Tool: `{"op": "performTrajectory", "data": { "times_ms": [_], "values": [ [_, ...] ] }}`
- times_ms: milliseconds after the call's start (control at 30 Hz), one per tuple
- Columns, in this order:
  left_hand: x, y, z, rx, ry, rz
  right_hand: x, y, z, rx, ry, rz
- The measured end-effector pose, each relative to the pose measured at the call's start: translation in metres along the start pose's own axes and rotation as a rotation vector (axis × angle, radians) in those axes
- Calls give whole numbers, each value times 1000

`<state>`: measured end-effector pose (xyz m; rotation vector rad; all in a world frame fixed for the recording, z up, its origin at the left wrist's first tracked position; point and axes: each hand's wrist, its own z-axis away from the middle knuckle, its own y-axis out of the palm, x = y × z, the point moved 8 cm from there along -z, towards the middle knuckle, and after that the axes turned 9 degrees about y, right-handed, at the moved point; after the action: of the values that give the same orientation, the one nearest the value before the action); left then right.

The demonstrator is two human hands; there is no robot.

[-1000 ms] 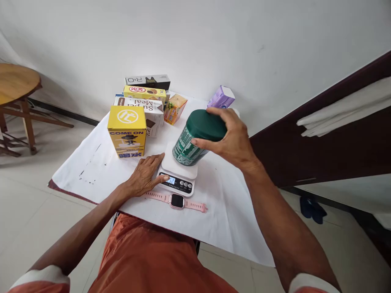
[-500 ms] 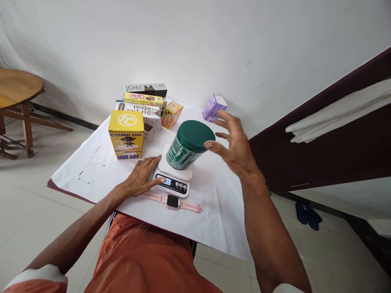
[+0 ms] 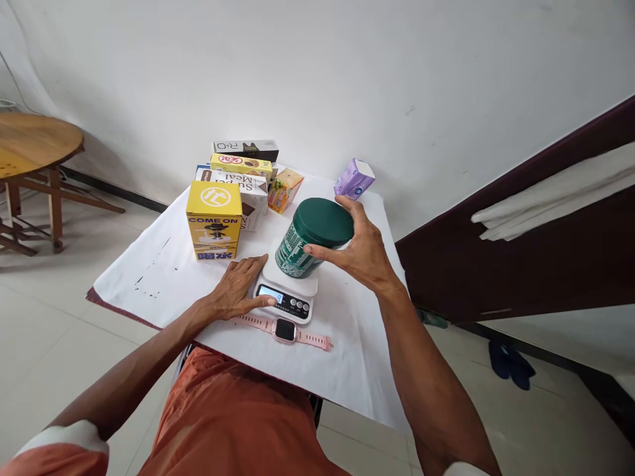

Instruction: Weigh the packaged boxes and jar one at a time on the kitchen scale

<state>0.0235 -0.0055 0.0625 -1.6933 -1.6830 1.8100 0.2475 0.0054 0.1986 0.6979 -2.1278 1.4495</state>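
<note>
A green canister [image 3: 322,225] with a dark green lid stands on a white kitchen scale [image 3: 290,284], whose display is lit. My right hand [image 3: 364,251] is wrapped round the canister's right side, thumb at the front and fingers behind, partly hidden. Flat on the cloth, my left hand [image 3: 238,291] has its fingers spread along the scale's left side, the thumb at the display. A pink watch [image 3: 284,330] lies in front of the scale.
Left of the scale stand a yellow box [image 3: 214,221] and several other boxes, with an orange box [image 3: 284,190] beside them. A purple pack [image 3: 354,178] is at the back right of the white-covered table [image 3: 143,264]. Behind is a wall.
My right hand has moved left and closed onto the canister it was open beside before. My left hand stays by the scale. The view has shifted slightly.
</note>
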Motion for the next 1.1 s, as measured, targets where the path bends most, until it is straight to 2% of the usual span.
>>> {"op": "performTrajectory", "data": {
  "times_ms": [100,233,367,500,633,767,967,1100],
  "values": [
    [-3,3,-2,16,20,7,-12,-12,-17,-69,20,-11],
    [-6,6,-5,25,53,13,-25,-20,-56,-196,1,-10],
    [-7,6,-5,30,52,12,-27,4,-97,-237,-18,-21],
    [-8,6,-5,34,62,2,-27,39,-120,-215,-16,-40],
    [-8,7,-6,34,69,2,-32,61,-123,-192,1,-42],
    [-9,8,-6,49,71,15,-40,70,-120,-191,59,-65],
    [-10,7,-6,39,76,6,-32,67,-103,-199,10,-34],
    [-9,8,-6,47,77,-6,-37,61,-92,-216,35,-48]
  ]
}}
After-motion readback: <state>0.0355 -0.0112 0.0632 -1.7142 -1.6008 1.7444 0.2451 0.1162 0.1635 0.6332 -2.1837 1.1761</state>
